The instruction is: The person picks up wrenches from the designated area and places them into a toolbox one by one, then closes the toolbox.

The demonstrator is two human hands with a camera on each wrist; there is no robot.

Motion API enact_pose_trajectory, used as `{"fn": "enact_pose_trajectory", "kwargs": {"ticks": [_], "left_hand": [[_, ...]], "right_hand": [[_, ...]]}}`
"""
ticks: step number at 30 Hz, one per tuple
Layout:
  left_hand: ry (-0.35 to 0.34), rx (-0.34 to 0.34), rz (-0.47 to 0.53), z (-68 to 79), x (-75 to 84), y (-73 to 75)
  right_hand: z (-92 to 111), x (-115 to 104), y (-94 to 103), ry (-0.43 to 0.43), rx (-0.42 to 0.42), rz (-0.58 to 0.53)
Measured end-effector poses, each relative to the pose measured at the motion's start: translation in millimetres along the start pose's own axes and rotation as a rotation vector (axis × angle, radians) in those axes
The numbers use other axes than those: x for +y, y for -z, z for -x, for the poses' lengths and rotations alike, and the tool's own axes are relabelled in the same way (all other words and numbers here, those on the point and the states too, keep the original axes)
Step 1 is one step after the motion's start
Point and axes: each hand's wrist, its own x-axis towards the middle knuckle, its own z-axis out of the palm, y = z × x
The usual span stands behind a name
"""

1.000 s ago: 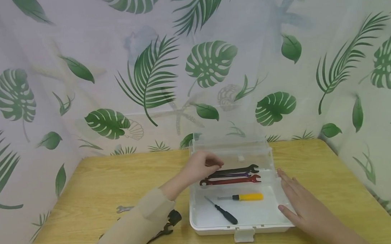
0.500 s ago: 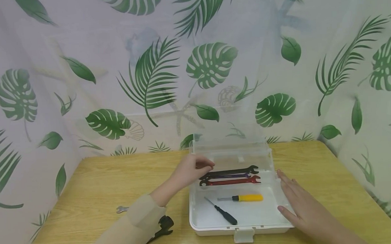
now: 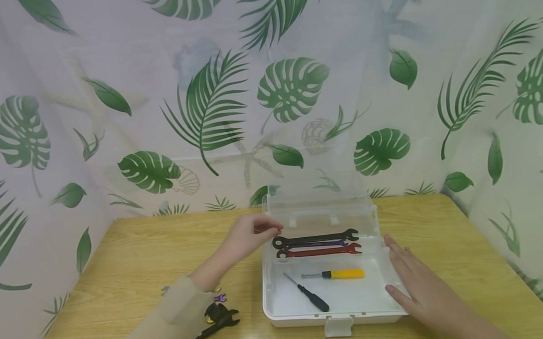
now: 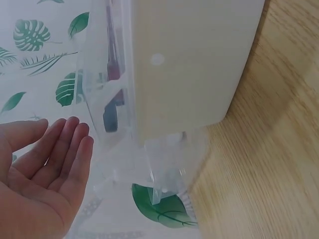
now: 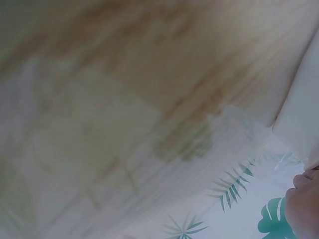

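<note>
In the head view, my left hand point(image 3: 251, 235) hovers at the back left corner of a white plastic toolbox point(image 3: 276, 316), by the ring end of a black wrench point(image 3: 316, 238). The left wrist view shows that hand point(image 4: 47, 184) with nothing in it, its fingers slightly bent. Below the black wrench, a purple wrench point(image 3: 316, 244) and a red wrench point(image 3: 321, 252) lie side by side in the toolbox's rear part. In front of them lie a yellow-handled screwdriver point(image 3: 347, 274) and a black-handled screwdriver point(image 3: 314, 297). My right hand point(image 3: 421, 286) rests against the toolbox's right side, fingers extended.
The clear lid point(image 3: 322, 202) stands raised behind the toolbox. On the wooden table point(image 3: 135, 249), left of the toolbox, lie a black wrench point(image 3: 218, 323) and a small purple wrench end point(image 3: 220, 297), partly behind my left sleeve point(image 3: 169, 317). A leaf-print curtain point(image 3: 297, 138) hangs at the back.
My left hand has drawn back to the left, away from the black wrench, uncovering its ring end. My sleeve has shifted left, revealing more tools on the table. The right hand stays put.
</note>
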Motion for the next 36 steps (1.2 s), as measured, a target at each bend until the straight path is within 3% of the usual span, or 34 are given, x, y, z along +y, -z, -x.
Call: {"fn": "enact_pose_trajectory", "kwargs": {"ticks": [3,10,36], "left_hand": [[0.004,0.008,-0.001,4.3,-2.8,4.0],[0.024,0.038,-0.012,15.3,-11.2,11.4],[0.161,0.117,0.061,64.2,-43.5,40.1]], "right_hand": [[0,0,0.2,-0.003,-0.004,0.004],[1,2,-2.0,0.076,0.073,0.051],[2,4,-5.4,0.074,0.078,0.052]]}}
